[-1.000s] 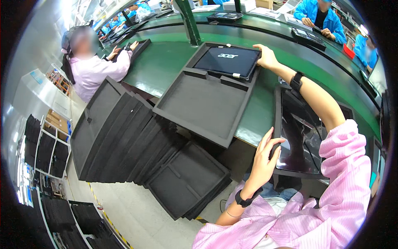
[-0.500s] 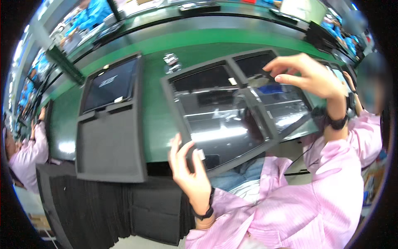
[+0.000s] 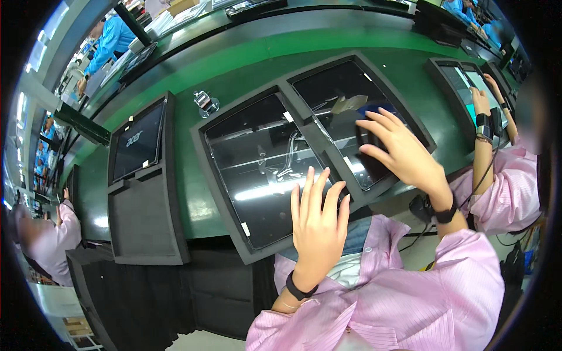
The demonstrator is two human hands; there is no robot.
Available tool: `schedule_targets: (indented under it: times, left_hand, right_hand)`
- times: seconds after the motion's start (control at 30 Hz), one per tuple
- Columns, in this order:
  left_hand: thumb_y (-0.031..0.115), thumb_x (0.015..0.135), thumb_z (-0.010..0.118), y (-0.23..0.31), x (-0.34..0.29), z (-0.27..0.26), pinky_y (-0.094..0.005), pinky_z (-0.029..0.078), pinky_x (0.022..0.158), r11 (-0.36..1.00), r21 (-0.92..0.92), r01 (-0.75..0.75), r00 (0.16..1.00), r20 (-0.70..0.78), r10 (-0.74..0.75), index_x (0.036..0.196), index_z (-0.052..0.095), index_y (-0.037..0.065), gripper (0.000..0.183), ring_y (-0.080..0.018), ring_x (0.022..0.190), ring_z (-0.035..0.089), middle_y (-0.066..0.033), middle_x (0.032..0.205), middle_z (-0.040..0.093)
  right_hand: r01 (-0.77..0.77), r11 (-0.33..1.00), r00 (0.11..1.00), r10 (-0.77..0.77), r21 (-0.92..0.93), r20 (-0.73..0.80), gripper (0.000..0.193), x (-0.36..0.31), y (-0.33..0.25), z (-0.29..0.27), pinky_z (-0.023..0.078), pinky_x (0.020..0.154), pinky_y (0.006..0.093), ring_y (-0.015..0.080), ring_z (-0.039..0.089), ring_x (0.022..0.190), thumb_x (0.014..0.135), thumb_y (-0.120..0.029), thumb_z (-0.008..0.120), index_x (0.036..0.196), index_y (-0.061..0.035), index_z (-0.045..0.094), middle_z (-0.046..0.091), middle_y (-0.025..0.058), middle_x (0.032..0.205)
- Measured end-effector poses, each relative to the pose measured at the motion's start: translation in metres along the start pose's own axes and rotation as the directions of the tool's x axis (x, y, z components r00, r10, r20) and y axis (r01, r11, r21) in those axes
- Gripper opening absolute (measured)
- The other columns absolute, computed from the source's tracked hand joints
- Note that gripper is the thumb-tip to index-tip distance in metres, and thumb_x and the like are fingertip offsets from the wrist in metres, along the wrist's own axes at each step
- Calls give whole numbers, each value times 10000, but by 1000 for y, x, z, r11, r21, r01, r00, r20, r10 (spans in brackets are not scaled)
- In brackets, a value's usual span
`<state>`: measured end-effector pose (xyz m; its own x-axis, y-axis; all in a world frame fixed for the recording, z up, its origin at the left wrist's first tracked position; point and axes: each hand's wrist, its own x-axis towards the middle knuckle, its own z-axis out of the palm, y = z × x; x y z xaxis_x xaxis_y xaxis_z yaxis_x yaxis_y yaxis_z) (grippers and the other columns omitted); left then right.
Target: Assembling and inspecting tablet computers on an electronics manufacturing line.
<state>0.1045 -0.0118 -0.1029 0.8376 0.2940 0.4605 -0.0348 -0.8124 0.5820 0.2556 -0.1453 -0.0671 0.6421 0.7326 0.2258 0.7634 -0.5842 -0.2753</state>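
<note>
- The left hand (image 3: 319, 231) has its fingers parted and nearly straight, closed around nothing; it lies over the lower right part of one dark glossy panel (image 3: 252, 152), and whether the fingertips touch it I cannot tell.
- The right hand (image 3: 404, 152) is spread too, fingers slightly bent and gripping nothing, above the second dark panel (image 3: 333, 88); contact is unclear here as well.
- Both panels lie flat, side by side in separate compartments of a black tray (image 3: 221, 202), a raised divider (image 3: 319, 143) between them. The hands hide part of each panel.
- The tray sits tilted on the green table (image 3: 199, 205), its near edge reaching the person's lap.
- Just past its far left corner stands a small shiny object (image 3: 206, 103) with a round base.
- Farther left, another black tray (image 3: 146, 216) holds a tablet (image 3: 139, 143) with a lit logo in its far half; a green post (image 3: 82, 123) rises beyond.
- Below that, dark stacked trays (image 3: 134, 298) crowd the table's near side.
- On the right, a co-worker's hand (image 3: 480, 102) is over a tray of lit screens (image 3: 462, 96), near the person's right side.
- A conveyor (image 3: 351, 20) runs behind.
</note>
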Motion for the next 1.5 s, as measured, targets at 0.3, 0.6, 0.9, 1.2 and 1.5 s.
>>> schedule_targets:
  times: [0.3, 0.6, 0.9, 1.2, 1.5]
  left_hand:
    - [169, 791, 591, 2, -3, 8, -353, 402, 871, 987, 147, -68, 998, 23, 66, 1064, 566, 64, 293, -279, 1091, 503, -86, 1106, 568]
    - [185, 807, 570, -2, -8, 4, -364, 385, 896, 985, 147, -93, 996, 26, 90, 1128, 531, 66, 345, -275, 1120, 475, -85, 1159, 538]
    - [215, 805, 577, -11, -12, 4, -375, 379, 908, 988, 98, -115, 993, 15, 114, 1138, 523, 64, 370, -296, 1105, 473, -103, 1143, 542]
    - [215, 808, 577, -9, -11, 1, -384, 383, 901, 989, 69, -132, 991, -5, 133, 1123, 532, 51, 358, -300, 1108, 470, -118, 1155, 535]
    - [510, 852, 396, -18, -15, -53, -403, 311, 985, 304, -903, 303, 901, 375, 219, 1192, 450, -59, 665, -297, 1196, 411, -196, 1208, 493]
  right_hand:
    - [103, 983, 965, -62, -150, 254, 635, 57, -6, 26, 194, 984, 610, 467, 136, 1280, 877, -494, 369, 1363, -107, 238, 170, 249, 1393]
    - [-4, 984, 987, 33, -180, 158, 860, 75, -3, 41, 139, 988, 625, 494, 94, 1275, 755, -575, 524, 1367, -68, 197, 154, 307, 1375]
    - [150, 955, 989, -145, -254, 39, 733, 78, -26, 30, 499, 682, 430, 420, 566, 863, 689, -136, 604, 1315, -13, 245, 541, 282, 962]
    - [-50, 898, 998, 58, -437, 4, 424, 64, -2, -74, 446, 800, 394, 367, 536, 931, 662, -51, 618, 1056, 35, 486, 534, 237, 963]
    - [152, 981, 900, -188, -122, -394, 315, -14, -12, -104, 457, 712, 274, 206, 619, 813, 765, -9, 599, 1067, 10, 513, 616, 147, 898]
